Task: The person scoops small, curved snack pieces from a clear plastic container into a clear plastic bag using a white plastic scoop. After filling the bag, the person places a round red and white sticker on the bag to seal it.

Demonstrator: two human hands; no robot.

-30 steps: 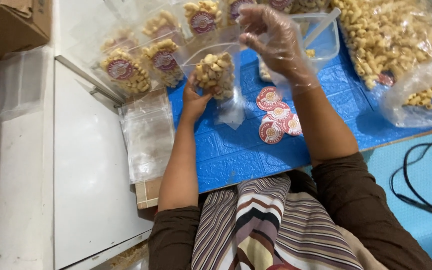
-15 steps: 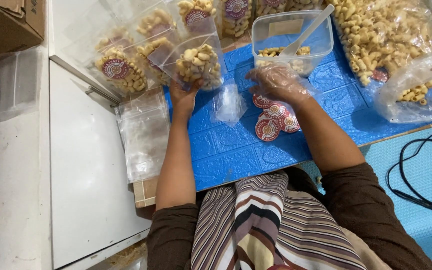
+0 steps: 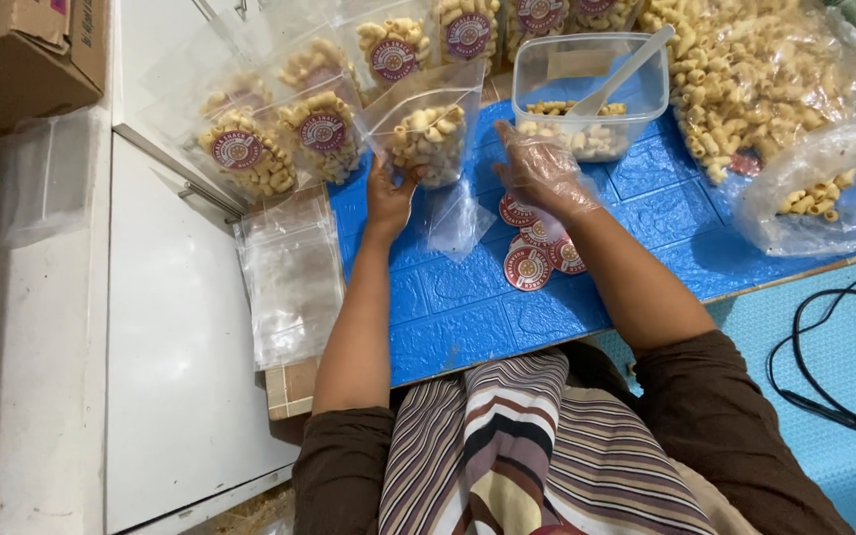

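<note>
- Your left hand [image 3: 389, 196] grips the pouch [image 3: 426, 127]; fingertips hidden behind it.
- Your gloved right hand [image 3: 543, 173] is loosely curled over the stickers [image 3: 537, 256], some covered; grip unclear.

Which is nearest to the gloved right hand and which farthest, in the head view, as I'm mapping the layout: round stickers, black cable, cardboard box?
From the right hand:
1. Round stickers, on the blue mat just below the hand.
2. Black cable, on the floor at lower right.
3. Cardboard box, far upper left corner.
</note>
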